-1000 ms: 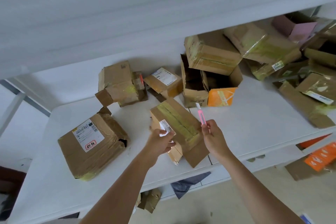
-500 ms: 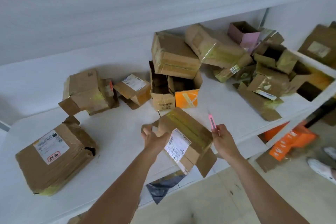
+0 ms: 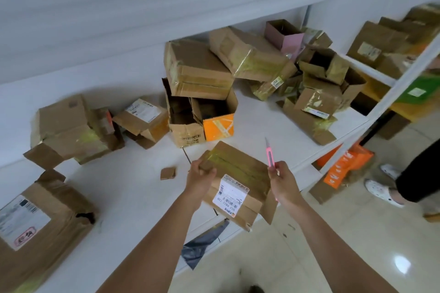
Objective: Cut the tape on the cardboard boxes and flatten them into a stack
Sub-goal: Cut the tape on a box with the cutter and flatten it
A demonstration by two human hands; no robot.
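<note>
A small taped cardboard box [image 3: 238, 173] with a white shipping label is lifted over the front edge of the white shelf [image 3: 133, 192]. My left hand [image 3: 201, 178] grips its left end, fingers curled over the top edge. My right hand [image 3: 283, 182] holds a pink utility knife [image 3: 270, 154] just right of the box, blade end pointing up and away. One flap hangs open at the box's lower right. Yellowish tape runs along its top.
Several cardboard boxes lie on the shelf: a big labelled one [image 3: 35, 228] at front left, crumpled ones [image 3: 69, 128] behind, a pile [image 3: 262, 66] at back right. A cardboard scrap [image 3: 168, 173] lies near my left hand. A person's white shoes [image 3: 383, 189] stand on the floor at right.
The view has swung right and closer. The box has turned in my left hand and come toward me, label now facing up. The knife stays raised beside it.
</note>
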